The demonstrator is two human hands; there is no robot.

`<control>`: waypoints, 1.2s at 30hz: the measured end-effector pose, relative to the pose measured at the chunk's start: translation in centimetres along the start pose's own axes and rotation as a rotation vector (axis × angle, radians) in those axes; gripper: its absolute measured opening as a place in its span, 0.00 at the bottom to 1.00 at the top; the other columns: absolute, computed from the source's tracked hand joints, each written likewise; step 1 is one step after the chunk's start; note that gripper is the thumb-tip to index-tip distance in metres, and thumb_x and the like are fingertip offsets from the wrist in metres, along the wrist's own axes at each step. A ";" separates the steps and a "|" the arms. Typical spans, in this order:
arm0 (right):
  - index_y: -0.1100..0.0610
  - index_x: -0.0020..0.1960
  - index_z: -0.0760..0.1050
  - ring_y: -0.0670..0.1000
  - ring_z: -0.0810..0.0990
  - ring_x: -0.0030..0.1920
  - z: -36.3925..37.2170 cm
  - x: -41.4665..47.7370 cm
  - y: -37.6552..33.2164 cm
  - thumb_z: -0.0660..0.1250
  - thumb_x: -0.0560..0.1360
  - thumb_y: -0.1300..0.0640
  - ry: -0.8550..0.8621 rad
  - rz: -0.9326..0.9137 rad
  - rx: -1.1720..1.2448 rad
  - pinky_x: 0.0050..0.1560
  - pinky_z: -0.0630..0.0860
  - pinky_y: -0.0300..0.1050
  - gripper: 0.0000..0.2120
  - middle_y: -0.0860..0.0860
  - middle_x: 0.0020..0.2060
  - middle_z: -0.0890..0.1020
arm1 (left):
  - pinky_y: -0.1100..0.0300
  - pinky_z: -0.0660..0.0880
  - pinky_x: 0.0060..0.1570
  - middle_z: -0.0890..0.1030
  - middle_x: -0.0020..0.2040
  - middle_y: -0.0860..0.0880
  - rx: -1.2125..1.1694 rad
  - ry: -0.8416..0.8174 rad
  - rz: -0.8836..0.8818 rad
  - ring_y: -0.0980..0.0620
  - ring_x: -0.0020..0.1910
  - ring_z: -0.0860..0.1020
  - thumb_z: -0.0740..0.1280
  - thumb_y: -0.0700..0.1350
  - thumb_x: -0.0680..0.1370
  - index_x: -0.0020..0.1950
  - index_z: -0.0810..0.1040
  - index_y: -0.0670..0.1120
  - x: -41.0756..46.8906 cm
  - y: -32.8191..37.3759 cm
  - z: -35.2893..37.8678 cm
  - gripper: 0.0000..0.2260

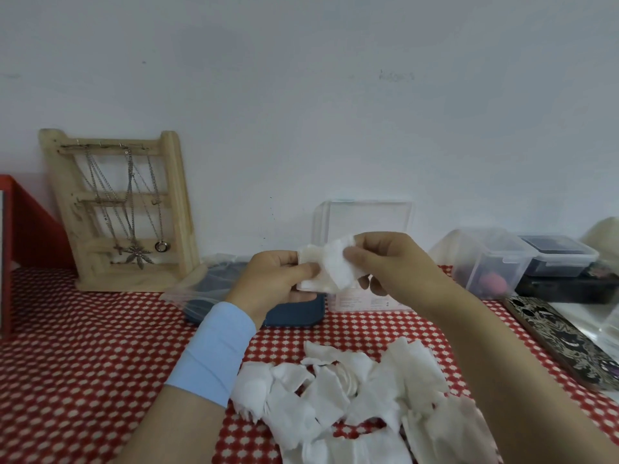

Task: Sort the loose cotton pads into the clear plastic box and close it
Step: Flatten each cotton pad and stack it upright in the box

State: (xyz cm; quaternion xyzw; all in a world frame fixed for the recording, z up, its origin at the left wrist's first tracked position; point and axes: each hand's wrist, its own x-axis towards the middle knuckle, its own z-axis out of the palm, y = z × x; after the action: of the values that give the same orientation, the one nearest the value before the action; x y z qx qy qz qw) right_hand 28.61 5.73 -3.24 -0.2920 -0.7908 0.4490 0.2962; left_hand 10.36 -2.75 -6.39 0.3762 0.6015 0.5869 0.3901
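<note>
Both hands are raised above the table, holding a small stack of white cotton pads (330,267) between them. My left hand (278,283) grips the stack's left side; my right hand (385,262) pinches its right edge. Directly behind the hands stands the clear plastic box (365,216), its lid upright against the wall; the hands hide its lower part. A pile of several loose cotton pads (355,396) lies on the red-and-white checked tablecloth (83,363) in front of me, between my forearms.
A wooden jewellery stand (124,209) with necklaces leans at the back left beside a red box (30,222). A dark blue case (294,316) lies under my left hand. Clear lidded containers (495,259) and a patterned phone (562,343) are at the right.
</note>
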 end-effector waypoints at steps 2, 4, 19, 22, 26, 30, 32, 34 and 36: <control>0.51 0.47 0.83 0.39 0.74 0.28 0.4 0.2 0.3 0.69 0.80 0.56 -0.016 -0.039 -0.146 0.31 0.70 0.30 0.05 0.42 0.31 0.82 | 0.58 0.83 0.42 0.87 0.50 0.46 0.001 -0.038 -0.010 0.50 0.49 0.86 0.72 0.39 0.78 0.52 0.83 0.46 -0.1 0.2 0.2 0.04; 0.48 0.47 0.83 0.38 0.76 0.29 0.8 0.7 0.9 0.72 0.78 0.55 0.039 -0.046 -0.218 0.32 0.72 0.30 0.03 0.42 0.34 0.83 | 0.59 0.83 0.41 0.87 0.50 0.46 0.018 -0.051 -0.012 0.50 0.48 0.86 0.72 0.39 0.78 0.51 0.83 0.47 -0.2 0.4 0.3 0.05; 0.50 0.46 0.80 0.44 0.84 0.36 0.9 0.8 1.2 0.73 0.77 0.54 0.064 0.035 -0.239 0.39 0.82 0.41 0.03 0.46 0.41 0.85 | 0.60 0.83 0.40 0.87 0.50 0.47 0.023 -0.120 -0.018 0.50 0.48 0.86 0.72 0.39 0.77 0.53 0.82 0.46 -0.6 0.7 0.0 0.06; 0.51 0.47 0.79 0.48 0.85 0.35 0.8 0.9 1.3 0.74 0.76 0.55 0.119 0.027 -0.247 0.41 0.84 0.48 0.04 0.48 0.37 0.86 | 0.60 0.83 0.42 0.88 0.50 0.49 0.016 -0.154 -0.017 0.51 0.49 0.86 0.73 0.39 0.76 0.54 0.82 0.47 -0.6 0.7 0.1 0.08; 0.48 0.56 0.79 0.42 0.83 0.33 0.3 0.8 1.0 0.75 0.75 0.53 0.104 0.071 -0.261 0.39 0.79 0.37 0.11 0.46 0.37 0.85 | 0.59 0.83 0.45 0.87 0.51 0.48 0.024 -0.170 -0.029 0.50 0.50 0.86 0.74 0.33 0.74 0.56 0.81 0.46 -0.5 0.3 0.2 0.14; 0.51 0.44 0.83 0.37 0.77 0.24 -0.5 0.6 0.4 0.75 0.75 0.52 0.166 0.151 -0.206 0.25 0.69 0.29 0.03 0.44 0.33 0.83 | 0.59 0.83 0.44 0.87 0.53 0.46 -0.028 -0.078 -0.062 0.48 0.51 0.86 0.74 0.32 0.74 0.59 0.80 0.43 0.0 -0.3 0.2 0.16; 0.55 0.43 0.84 0.38 0.75 0.23 -0.3 0.6 0.4 0.74 0.76 0.53 0.218 0.160 -0.041 0.23 0.68 0.29 0.06 0.46 0.28 0.83 | 0.58 0.83 0.44 0.86 0.53 0.45 -0.022 -0.053 -0.069 0.48 0.51 0.86 0.74 0.33 0.74 0.59 0.80 0.42 0.1 -0.4 0.7 0.15; 0.57 0.44 0.84 0.38 0.76 0.24 0.5 0.5 0.1 0.73 0.76 0.53 0.212 0.183 0.070 0.25 0.70 0.28 0.08 0.45 0.28 0.83 | 0.57 0.83 0.44 0.86 0.52 0.45 -0.025 -0.055 -0.067 0.48 0.49 0.86 0.72 0.36 0.77 0.57 0.81 0.43 0.0 -0.4 1.5 0.09; 0.59 0.43 0.84 0.38 0.76 0.25 1.2 0.5 0.3 0.74 0.76 0.53 0.215 0.198 0.092 0.26 0.70 0.28 0.09 0.43 0.28 0.83 | 0.55 0.83 0.47 0.87 0.52 0.45 -0.049 -0.050 -0.062 0.48 0.49 0.86 0.68 0.40 0.80 0.57 0.81 0.43 0.0 -0.4 2.1 0.06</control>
State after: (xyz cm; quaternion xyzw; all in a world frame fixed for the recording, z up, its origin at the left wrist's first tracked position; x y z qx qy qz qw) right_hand 27.46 5.63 -3.91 -0.4010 -0.7006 0.4777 0.3467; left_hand 12.30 -1.92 -6.79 0.3625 0.5884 0.5794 0.4321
